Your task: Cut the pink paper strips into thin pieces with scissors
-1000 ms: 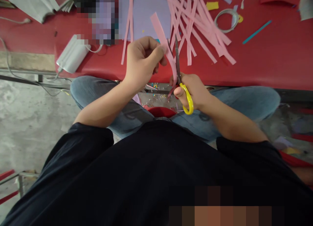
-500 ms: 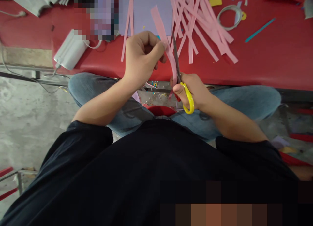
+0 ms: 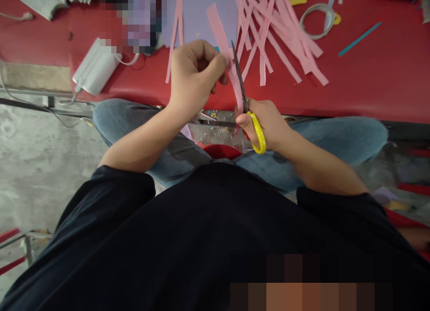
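My left hand (image 3: 198,71) pinches a pink paper strip (image 3: 217,26) between thumb and forefinger, over the near edge of the table. The strip runs on down past the blades toward my lap. My right hand (image 3: 264,123) grips scissors (image 3: 258,134) with a yellow handle loop; a bit of red shows behind the thumb. Their dark blades point up and away, beside the strip's right edge. Whether the blades are parted is hard to make out. Beyond both hands, several cut pink strips (image 3: 278,55) lie crossed in a loose pile, next to a lilac sheet (image 3: 198,15).
A tape roll (image 3: 304,24) and a thin teal strip (image 3: 360,39) lie on the red table (image 3: 369,87) at the right. A white power bank (image 3: 97,69) with cables sits at the left. Paper scraps litter the floor between my knees.
The scissor tips have swung slightly left, closer against the pink strip. My left hand keeps its pinch and has hardly moved.
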The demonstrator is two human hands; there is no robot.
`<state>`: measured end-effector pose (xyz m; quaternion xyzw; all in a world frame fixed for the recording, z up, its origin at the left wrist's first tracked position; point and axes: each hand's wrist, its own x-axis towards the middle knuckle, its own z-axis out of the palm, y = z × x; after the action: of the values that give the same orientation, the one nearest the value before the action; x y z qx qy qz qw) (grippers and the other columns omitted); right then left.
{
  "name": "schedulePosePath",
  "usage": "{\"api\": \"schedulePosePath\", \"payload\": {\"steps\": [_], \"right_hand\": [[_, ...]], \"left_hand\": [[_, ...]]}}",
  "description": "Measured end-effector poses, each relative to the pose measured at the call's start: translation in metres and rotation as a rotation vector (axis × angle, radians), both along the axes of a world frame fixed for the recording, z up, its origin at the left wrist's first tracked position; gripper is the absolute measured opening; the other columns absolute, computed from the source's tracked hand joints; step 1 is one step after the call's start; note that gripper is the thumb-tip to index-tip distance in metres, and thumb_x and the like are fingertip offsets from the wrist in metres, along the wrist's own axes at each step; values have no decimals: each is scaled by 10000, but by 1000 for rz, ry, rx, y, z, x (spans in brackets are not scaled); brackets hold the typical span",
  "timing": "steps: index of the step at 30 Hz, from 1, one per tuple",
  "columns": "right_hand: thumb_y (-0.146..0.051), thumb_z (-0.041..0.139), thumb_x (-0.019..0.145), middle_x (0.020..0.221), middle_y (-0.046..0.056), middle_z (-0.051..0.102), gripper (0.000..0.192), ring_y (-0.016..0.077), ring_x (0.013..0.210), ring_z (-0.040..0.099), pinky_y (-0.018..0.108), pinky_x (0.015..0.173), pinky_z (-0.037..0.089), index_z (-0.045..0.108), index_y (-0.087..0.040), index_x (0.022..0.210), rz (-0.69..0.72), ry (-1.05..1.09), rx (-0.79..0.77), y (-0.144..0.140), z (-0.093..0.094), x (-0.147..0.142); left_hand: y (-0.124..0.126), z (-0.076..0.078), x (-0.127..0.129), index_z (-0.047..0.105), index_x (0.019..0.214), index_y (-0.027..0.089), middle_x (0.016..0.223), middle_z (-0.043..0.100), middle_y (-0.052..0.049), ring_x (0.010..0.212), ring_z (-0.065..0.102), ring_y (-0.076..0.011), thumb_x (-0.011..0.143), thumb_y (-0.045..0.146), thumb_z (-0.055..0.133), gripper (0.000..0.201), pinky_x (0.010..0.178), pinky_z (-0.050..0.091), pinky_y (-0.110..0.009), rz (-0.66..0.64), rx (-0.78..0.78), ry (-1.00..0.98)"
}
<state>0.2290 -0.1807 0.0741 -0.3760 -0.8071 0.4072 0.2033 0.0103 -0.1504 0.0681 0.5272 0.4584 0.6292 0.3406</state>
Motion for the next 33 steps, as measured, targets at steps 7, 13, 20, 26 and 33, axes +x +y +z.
{"api": "schedulePosePath", "payload": {"steps": [7, 13, 20, 26, 33], "right_hand": [[-1020, 430, 938, 674, 25, 540, 784, 238, 687, 591, 387, 685, 393, 644, -266, 939, -46, 10, 7, -1, -5, -1], [-1013, 373, 964, 714, 31, 572, 798, 208, 628, 517, 385, 671, 327, 596, -248, 923, -34, -58, 66, 4, -5, 1], [-1058, 460, 880, 811, 77, 679, 835, 254, 692, 609, 408, 686, 376, 602, -245, 1002, 18, -32, -17, 11, -7, 16], [-1090, 446, 846, 846, 85, 721, 910, 279, 713, 675, 423, 697, 441, 608, -239, 1124, 32, -21, -45, 3, -5, 13], [-1082, 397, 876, 875, 105, 752, 941, 315, 759, 721, 439, 727, 480, 636, -221, 1169, 42, -212, 77, -2, -2, 3]], "left_hand": [[0, -1, -2, 623, 600, 300, 553, 661, 11, 377, 455, -123, 895, 371, 849, 379, 366, 217, -379, -39, -43, 4], [1, -6, -3, 581, 631, 294, 559, 655, 14, 397, 427, -124, 956, 451, 854, 453, 377, 239, -405, -74, -70, -17], [-5, -1, -2, 600, 628, 279, 555, 665, 33, 401, 471, -92, 989, 354, 860, 451, 359, 285, -373, -71, -53, 30], [-9, -8, 3, 645, 653, 314, 568, 677, 44, 437, 511, -98, 954, 413, 880, 394, 421, 387, -374, -108, 7, 67], [-4, -32, 11, 598, 673, 332, 564, 634, 51, 516, 498, -119, 929, 415, 803, 339, 459, 377, -329, -120, -59, 19]]}}
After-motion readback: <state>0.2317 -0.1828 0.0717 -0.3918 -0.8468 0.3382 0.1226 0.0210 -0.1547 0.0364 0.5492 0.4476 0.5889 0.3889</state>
